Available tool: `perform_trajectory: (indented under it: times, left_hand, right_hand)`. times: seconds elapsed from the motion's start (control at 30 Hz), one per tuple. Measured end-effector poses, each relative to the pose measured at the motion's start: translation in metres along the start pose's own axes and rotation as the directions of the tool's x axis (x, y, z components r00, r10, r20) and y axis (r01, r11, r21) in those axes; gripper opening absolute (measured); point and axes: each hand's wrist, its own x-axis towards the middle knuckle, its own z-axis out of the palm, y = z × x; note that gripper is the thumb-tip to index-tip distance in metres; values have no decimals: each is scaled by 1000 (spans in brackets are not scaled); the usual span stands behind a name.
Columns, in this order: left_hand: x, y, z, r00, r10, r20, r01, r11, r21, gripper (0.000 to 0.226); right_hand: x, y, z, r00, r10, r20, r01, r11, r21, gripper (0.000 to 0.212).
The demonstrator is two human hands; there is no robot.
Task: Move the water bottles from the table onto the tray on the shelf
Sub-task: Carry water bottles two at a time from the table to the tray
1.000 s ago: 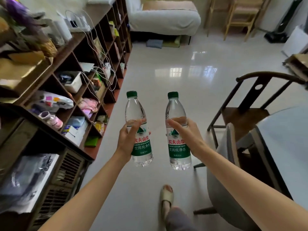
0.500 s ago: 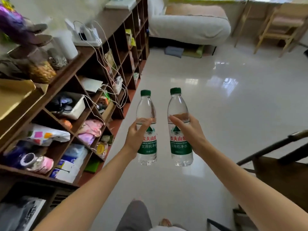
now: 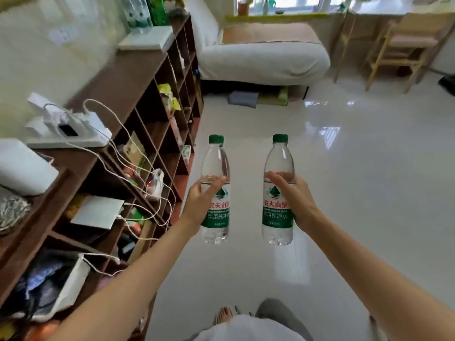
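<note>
Since a second ago we have turned left and walked on: the dark chair and the bench edge have dropped out of view, the shelf (image 3: 138,99) has swung closer along our left, and the two bottles have drifted a little apart. The left bottle (image 3: 216,190) hangs upright in the air over the floor (image 3: 357,168), our left hand (image 3: 200,205) wrapped round its label with the thumb across the front. The right bottle (image 3: 279,190) is upright too, just beside the first but not touching, our right hand (image 3: 296,200) curled round it from the far side. Both grips are closed on their bottles.

A white tray (image 3: 147,40) sits on the far end of the shelf top, with other bottles blurred behind it; we judge that to be the target, well ahead of us.

Risks from here: the white cables (image 3: 138,173) loop out from the charger (image 3: 66,129) down the shelf front, and a swinging forearm could snag them. Setting down two bottles at once on a crowded tray could knock a standing one over. The glossy floor may be slippery underfoot.
</note>
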Motion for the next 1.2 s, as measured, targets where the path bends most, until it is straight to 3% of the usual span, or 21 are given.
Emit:
perform_trajectory:
  times: [0.17, 0.33, 0.63, 0.97, 1.2]
  left_hand:
    - [135, 28, 22, 998, -23, 53, 22, 1000, 20, 9]
    - [276, 53, 60, 998, -13, 59, 11, 999, 41, 31]
    - [495, 137, 94, 999, 25, -41, -27, 999, -26, 15]
    - [732, 201, 44, 979, 62, -196, -93, 984, -153, 27]
    - [872, 273, -22, 934, 120, -337, -168, 979, -116, 27]
  right_hand:
    - [122, -40, -7, 999, -42, -31, 42, 999, -1, 33]
    - [265, -80, -17, 995, -97, 1, 97, 995, -25, 31]
    - [501, -181, -5, 986, -115, 119, 123, 990, -62, 34]
    - [744, -264, 83, 958, -156, 242, 184, 978, -98, 42]
    - [896, -344, 160, 917, -193, 349, 233, 970, -75, 44]
